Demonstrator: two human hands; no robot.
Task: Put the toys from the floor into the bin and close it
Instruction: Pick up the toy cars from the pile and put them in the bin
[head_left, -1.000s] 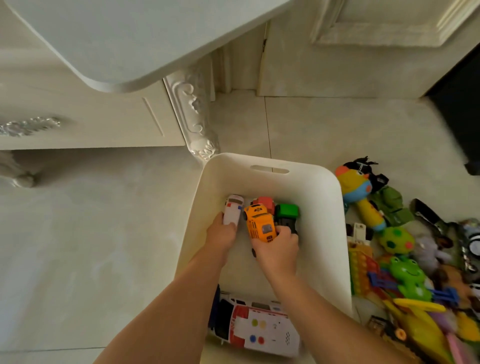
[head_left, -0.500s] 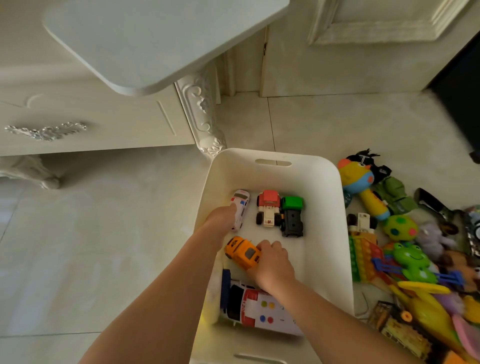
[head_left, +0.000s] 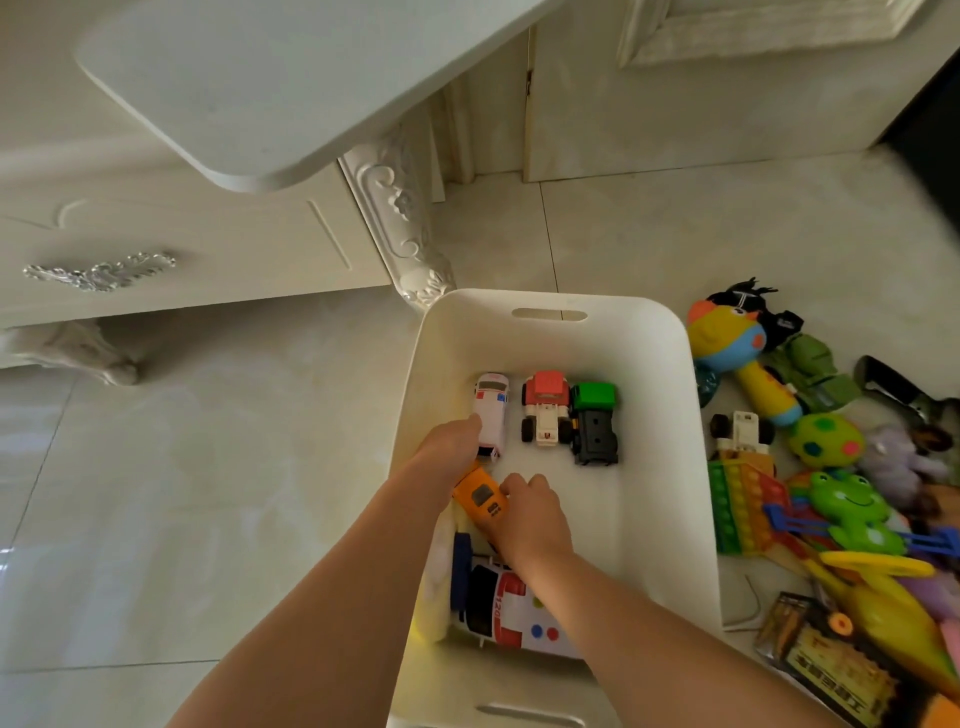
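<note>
- Cream carved cabinet and pale tabletop at far left, well apart from the work and no part of it.
- Left hand down inside the white bin, fingertips against the rear end of the white ambulance car; curled around it or merely pressed, cannot tell. Probably nudging it into line with its neighbours.
- White ambulance car lying on the bin floor, long axis running toward the far wall, nose pointing away from the wearer.
- Right hand curled over the orange car, fingers bent and close together on its side; likely setting it down. Long axis diagonal, one end toward the bin's left wall.
- Large white and red ambulance under the right wrist, at the near wall, lying roughly crosswise.
- Red and white truck and green and black truck touching side by side, both lengthwise like the small ambulance.
- Heap of toys on the floor just beside the bin's right wall, among them a green frog and a plush bird rattle; much left to gather, no lid identified.
</note>
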